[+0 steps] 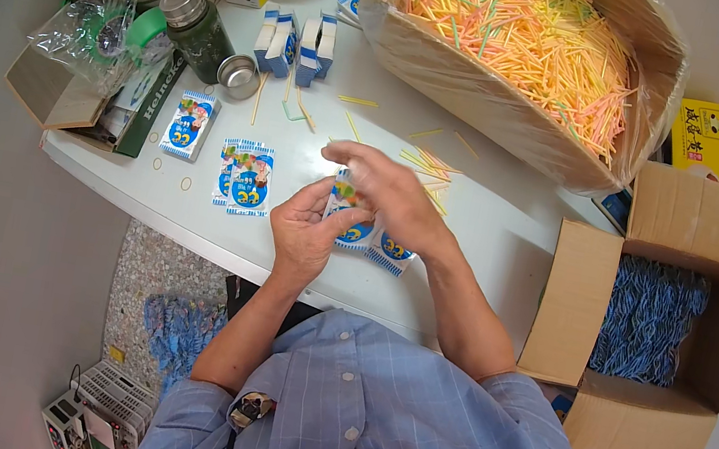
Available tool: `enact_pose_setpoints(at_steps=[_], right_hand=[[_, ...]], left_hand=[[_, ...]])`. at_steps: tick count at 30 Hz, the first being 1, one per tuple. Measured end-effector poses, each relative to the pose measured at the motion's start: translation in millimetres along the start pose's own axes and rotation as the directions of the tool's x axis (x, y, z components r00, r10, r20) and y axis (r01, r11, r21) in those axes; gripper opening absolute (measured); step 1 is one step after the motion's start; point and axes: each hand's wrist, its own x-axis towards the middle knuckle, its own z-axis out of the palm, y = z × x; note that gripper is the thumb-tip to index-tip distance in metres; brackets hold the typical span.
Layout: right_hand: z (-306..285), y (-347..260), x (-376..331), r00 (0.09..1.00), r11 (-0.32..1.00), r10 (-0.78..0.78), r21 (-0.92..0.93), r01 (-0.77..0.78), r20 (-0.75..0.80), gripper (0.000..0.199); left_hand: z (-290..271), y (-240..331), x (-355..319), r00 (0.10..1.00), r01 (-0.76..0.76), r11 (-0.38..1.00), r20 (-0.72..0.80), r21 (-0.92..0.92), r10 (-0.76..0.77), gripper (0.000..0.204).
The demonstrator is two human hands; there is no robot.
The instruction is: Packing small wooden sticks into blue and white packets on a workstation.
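Packet [354,235], toward table's [188,214] near edge: left hand [302,232] pinching it, right hand [398,198] blurred, grip unclear; best kept flat.

Packet [352,233]: small, flat, white wrapper with a blue rounded patch, yellow print and a striped end; printed face up; left hand [305,227] grips its left side, thumb laid across the front; right hand [395,200] over its upper part, hiding much of it; second packet [392,254], same colouring, just right of the first; slanted, striped end toward the person; upper portion hidden; whether it is held, unclear.
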Motion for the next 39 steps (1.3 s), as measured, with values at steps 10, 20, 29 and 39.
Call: enact_pose_setpoints(at_steps=[10, 20, 29, 39], right_hand=[[-15.4, 32.0, -15.8, 0.991, 0.981, 0.127, 0.152, -0.122, -0.030, 0.022], [1.4, 33.7, -12.2, 0.996, 0.987, -0.087, 0.137, 0.088, -0.011, 0.012], [-38.2, 50.5, -29.1, 0.806, 0.997, -0.066, -0.073, 0.028, -0.588, 0.021], [-56.2, 12.9, -40.4, 0.571, 0.944, -0.331, -0.274, 0.186, -0.751, 0.015]], left_hand=[[-21.6, -2.5, 1.7, 0.998, -0.049, 0.998, -0.038, 0.042, 0.051, 0.049], [-42.9, 8.7, 1.7, 0.999, -0.047, 0.975, 0.003, 0.217, 0.048, 0.056], [-71.3, 18.3, 18.2, 0.947, 0.092, 0.848, -0.310, 0.522, 0.088, 0.038], [26.6, -50.7, 1.0, 0.972, -0.236, 0.069, 0.234, 0.969, 0.033, 0.049]])
